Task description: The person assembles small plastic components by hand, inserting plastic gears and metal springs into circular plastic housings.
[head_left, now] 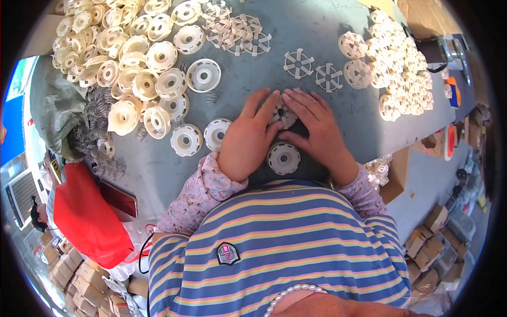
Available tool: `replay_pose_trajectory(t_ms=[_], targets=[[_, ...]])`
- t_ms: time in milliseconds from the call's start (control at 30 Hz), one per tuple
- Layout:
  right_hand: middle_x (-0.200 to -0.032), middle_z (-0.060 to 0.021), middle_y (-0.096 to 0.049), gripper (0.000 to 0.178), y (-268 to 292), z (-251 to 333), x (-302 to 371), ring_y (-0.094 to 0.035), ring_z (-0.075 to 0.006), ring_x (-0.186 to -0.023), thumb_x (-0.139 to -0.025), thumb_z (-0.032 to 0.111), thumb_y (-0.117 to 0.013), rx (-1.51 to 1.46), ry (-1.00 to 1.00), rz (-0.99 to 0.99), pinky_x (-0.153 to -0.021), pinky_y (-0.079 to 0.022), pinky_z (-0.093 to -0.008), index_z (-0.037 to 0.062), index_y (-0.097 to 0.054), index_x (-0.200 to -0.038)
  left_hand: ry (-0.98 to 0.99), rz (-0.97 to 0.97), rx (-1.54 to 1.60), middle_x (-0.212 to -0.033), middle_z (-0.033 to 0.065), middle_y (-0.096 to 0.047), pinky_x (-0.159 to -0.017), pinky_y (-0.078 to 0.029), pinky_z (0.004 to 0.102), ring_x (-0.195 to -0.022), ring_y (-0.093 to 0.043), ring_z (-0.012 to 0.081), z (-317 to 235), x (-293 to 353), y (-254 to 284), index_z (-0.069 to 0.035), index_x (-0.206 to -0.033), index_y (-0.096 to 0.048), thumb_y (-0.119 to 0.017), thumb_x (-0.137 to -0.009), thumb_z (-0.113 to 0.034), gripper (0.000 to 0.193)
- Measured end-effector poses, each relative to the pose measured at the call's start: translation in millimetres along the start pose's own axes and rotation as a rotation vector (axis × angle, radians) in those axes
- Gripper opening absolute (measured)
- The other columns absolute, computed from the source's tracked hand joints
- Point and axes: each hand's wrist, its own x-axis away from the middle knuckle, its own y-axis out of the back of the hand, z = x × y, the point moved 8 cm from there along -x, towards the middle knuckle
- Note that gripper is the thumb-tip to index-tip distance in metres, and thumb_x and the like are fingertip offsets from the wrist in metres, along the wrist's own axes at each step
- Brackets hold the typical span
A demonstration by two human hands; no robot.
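My left hand [247,133] and my right hand [319,127] close in from both sides on a round cream plastic part [287,117] with a spoked top, lying on the table. The fingertips of both hands press on its rim and partly cover it. Just below, near my body, a cream plastic wheel [284,158] with a centre hole lies flat. More such wheels [186,140] are beside my left forearm. Two loose spoked rings [299,64] sit beyond my right hand. A small metal spring [211,99] lies by a white wheel [204,75].
A heap of cream wheels [127,47] fills the far left, with a pile of springs [97,124] beside it. Spoked rings [237,33] lie at the back. Stacked spoked parts [396,68] stand at the right. A phone [119,199] and red cloth [87,216] are at left.
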Motion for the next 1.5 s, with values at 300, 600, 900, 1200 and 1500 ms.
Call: replay_pose_trajectory(t_ms=[300,600,900,1200,1500], targets=[[-0.151,-0.0151,-0.063,0.063,95.7,-63.5,43.9,-0.053,-0.0375,-0.146,-0.085,0.013,-0.084,0.133,-0.243,-0.170,-0.122,-0.043,-0.0528,0.0109,-0.067,-0.146,-0.134,0.027,0.007,-0.128,0.0130,-0.069,-0.067,-0.060,0.0344,-0.075,-0.069,0.0189,-24.5,40.3,24.0,-0.005,-0.129,-0.074,-0.087,-0.089,-0.010,0.042],[-0.119,-0.0143,-0.073,0.027,54.3,-48.2,-29.4,-0.065,-0.0365,-0.118,-0.093,0.013,-0.077,0.231,-0.018,-0.155,-0.102,-0.051,-0.0475,0.0056,-0.074,-0.119,0.185,-0.313,-0.262,-0.101,0.0086,-0.075,-0.056,-0.044,0.0304,-0.060,-0.054,0.0140,19.6,39.2,128.5,-0.003,-0.112,-0.077,-0.084,-0.092,-0.008,0.022],[-0.099,-0.0135,-0.069,0.018,18.0,-42.6,-14.8,-0.064,-0.0339,-0.093,-0.096,0.013,-0.075,-0.034,-0.166,-0.099,-0.083,-0.052,-0.0441,0.0036,-0.073,-0.111,0.097,-0.441,-0.440,-0.104,0.0119,-0.072,-0.059,-0.051,0.0323,-0.065,-0.064,0.0175,33.2,19.1,103.6,-0.002,-0.116,-0.074,-0.089,-0.087,-0.012,0.034],[-0.117,-0.0144,-0.073,0.030,41.5,-10.2,7.8,-0.071,-0.0321,-0.108,-0.098,0.015,-0.078,-0.274,-0.089,-0.172,-0.093,-0.058,-0.0417,0.0059,-0.073,-0.126,0.327,-0.139,0.380,-0.114,0.0087,-0.078,-0.084,-0.062,0.0287,-0.101,-0.077,0.0157,19.8,34.8,65.4,-0.002,-0.130,-0.065,-0.082,-0.092,0.004,0.042],[-0.115,-0.0122,-0.075,0.032,12.3,28.7,-1.8,-0.076,-0.0211,-0.097,-0.091,0.004,-0.085,-0.779,-0.071,0.028,-0.083,-0.061,-0.0315,0.0026,-0.078,-0.123,0.153,-0.048,0.625,-0.118,0.0080,-0.077,-0.091,-0.065,0.0300,-0.108,-0.077,0.0158,-5.1,45.0,26.1,-0.002,-0.132,-0.065,-0.083,-0.088,0.010,0.049]])
